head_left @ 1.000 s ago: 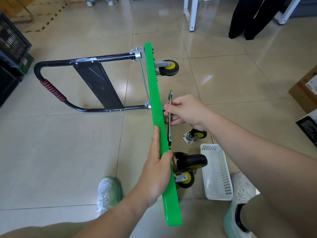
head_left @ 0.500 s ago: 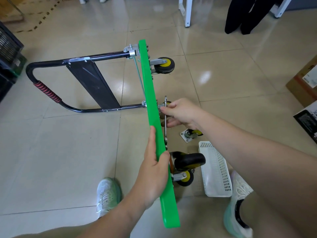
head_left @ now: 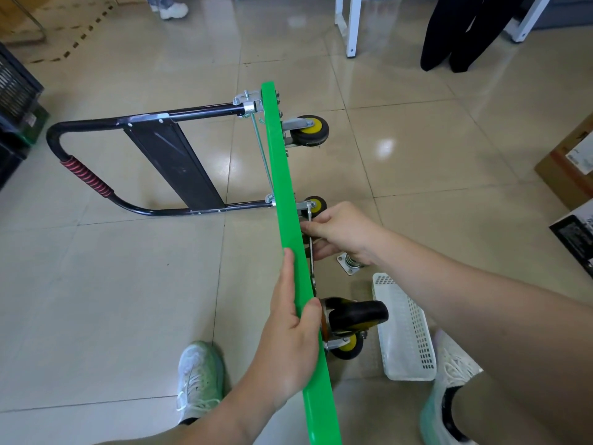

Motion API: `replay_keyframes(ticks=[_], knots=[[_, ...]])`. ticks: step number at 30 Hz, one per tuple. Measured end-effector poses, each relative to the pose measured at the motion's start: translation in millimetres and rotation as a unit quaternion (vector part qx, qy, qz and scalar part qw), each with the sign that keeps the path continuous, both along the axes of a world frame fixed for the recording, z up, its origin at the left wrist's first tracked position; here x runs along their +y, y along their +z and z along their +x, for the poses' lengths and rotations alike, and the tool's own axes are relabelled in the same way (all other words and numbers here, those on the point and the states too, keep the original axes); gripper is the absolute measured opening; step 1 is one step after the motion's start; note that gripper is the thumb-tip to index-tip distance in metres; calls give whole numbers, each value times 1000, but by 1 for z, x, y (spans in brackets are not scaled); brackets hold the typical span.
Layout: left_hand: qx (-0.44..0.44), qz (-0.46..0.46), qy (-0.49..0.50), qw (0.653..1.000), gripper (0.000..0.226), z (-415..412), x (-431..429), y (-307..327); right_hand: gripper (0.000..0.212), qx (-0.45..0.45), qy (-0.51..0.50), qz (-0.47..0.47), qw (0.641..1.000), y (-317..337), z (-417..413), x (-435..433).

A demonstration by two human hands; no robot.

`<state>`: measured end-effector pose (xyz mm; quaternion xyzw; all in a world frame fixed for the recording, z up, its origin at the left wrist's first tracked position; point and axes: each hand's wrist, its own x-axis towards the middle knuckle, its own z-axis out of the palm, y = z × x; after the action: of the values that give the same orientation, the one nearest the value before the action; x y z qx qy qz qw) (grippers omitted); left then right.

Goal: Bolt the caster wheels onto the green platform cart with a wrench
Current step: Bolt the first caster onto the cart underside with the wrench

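Looking down on a floor [head_left: 128,300] of glossy beige tiles, with white table legs [head_left: 351,27] and black trouser legs [head_left: 455,33] at the far side, a cardboard box [head_left: 571,162] at the right edge and a black crate [head_left: 16,91] at the left.

Propping the green platform cart [head_left: 282,175] up on one long edge in the middle of those tiles. Long axis running from beside the feet away toward the table legs, far end leaning a little left in the view. Deck face turned left, underside and wheels turned right. Jutting left from the far end, a black handle [head_left: 96,123] with a red grip [head_left: 86,176].

Flanked on the right, near end, by a white basket [head_left: 406,329] on the floor, just beside a white shoe [head_left: 449,380]; on the left, by a second white shoe [head_left: 200,377].

Steadying the top edge with the left hand [head_left: 288,342]: palm and straight fingers flat against the deck face, thumb hooked over the edge onto the wheel side.

Gripping the wrench [head_left: 310,252] with the right hand [head_left: 340,232], fingers curled round its shank. Wrench lying close along the underside, roughly parallel to the deck, its far end up at the mounting plate of the lower far wheel [head_left: 316,205].

Carrying four caster wheels [head_left: 309,130] on the underside, two at the far end and two at the near end, just beside the left thumb.

Resting on the tiles between right wrist and basket, one loose caster [head_left: 351,263], partly hidden by the wrist.
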<state>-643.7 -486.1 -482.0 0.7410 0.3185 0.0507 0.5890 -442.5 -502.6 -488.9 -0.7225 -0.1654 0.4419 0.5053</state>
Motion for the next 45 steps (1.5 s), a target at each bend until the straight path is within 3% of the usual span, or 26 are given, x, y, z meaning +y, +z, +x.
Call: replay_keyframes(ticks=[12,15,26,38,45], knots=[[1,14,1,1000,76,-3,1,-1,7,38,-24,59,997,23,-5,-16],[3,17,2,1000,77,-2,1,1,6,30,7,80,996,31,-15,-23],[-9,12,18,1000,76,0,-4,-1,8,7,-50,115,992,40,-5,-50],[14,15,7,1000,78,1,-2,-1,9,-5,-19,37,999,11,6,-10],[7,14,-6,1000,80,-1,2,-5,10,43,26,18,999,17,7,5]])
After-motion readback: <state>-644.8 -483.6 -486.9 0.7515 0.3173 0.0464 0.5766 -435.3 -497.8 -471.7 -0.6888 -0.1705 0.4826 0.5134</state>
